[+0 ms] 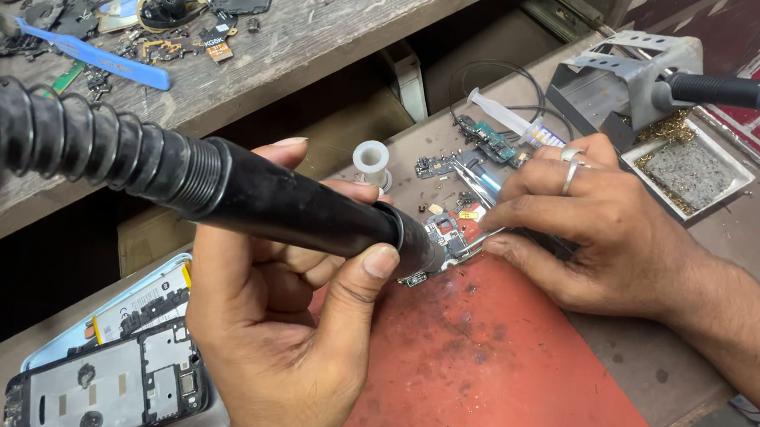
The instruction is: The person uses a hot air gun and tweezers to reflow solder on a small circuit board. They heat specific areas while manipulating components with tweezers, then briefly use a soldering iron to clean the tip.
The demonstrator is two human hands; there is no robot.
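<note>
My left hand (281, 325) grips a black hot-air wand (288, 205) with a ribbed hose; its metal nozzle points down at a small circuit board (445, 238). My right hand (596, 234), with rings on two fingers, pinches metal tweezers (478, 184) whose tips touch that board. The board lies at the top edge of a worn red mat (495, 364) on the workbench.
An opened phone (117, 383) lies at the lower left. A soldering iron (745, 91) rests in a metal stand (626, 75) beside a tray of brass wool (687, 164). A syringe (510, 119), a white spool (370, 159) and loose boards sit behind. The upper shelf holds phone parts and a blue pry tool (98, 58).
</note>
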